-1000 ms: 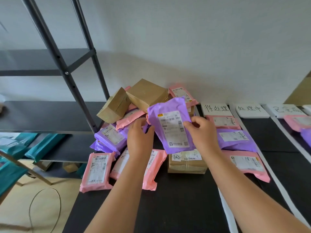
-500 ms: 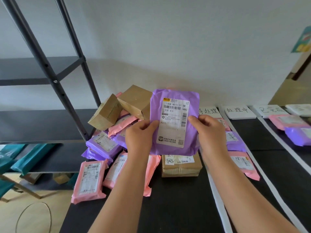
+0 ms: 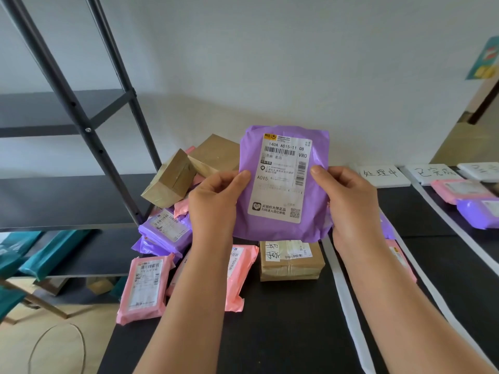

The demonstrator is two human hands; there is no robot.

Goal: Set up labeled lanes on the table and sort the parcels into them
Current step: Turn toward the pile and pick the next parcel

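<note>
A purple parcel (image 3: 283, 184) with a white shipping label is held upright in the air above the pile, label facing me. My left hand (image 3: 216, 195) grips its left edge and my right hand (image 3: 348, 195) grips its right edge. Below lies the unsorted pile: brown boxes (image 3: 172, 182), a taped brown box (image 3: 290, 261), pink parcels (image 3: 144, 287) and purple parcels (image 3: 166, 230). White lane labels with handwriting (image 3: 382, 175) stand along the wall, and white tape strips (image 3: 345, 300) divide the black table (image 3: 283, 333). The right lane holds a pink parcel (image 3: 461, 190) and a purple one (image 3: 479, 214).
A dark metal shelf rack (image 3: 81, 125) stands at the left beside the pile. Teal bags (image 3: 51, 255) lie on a lower level at the far left. A loop of cord (image 3: 56, 346) lies on the wooden floor. A white wall rises behind the table.
Both hands lifted the purple parcel up off the pile and turned it upright, label toward me. It now sits higher and slightly more to the right.
</note>
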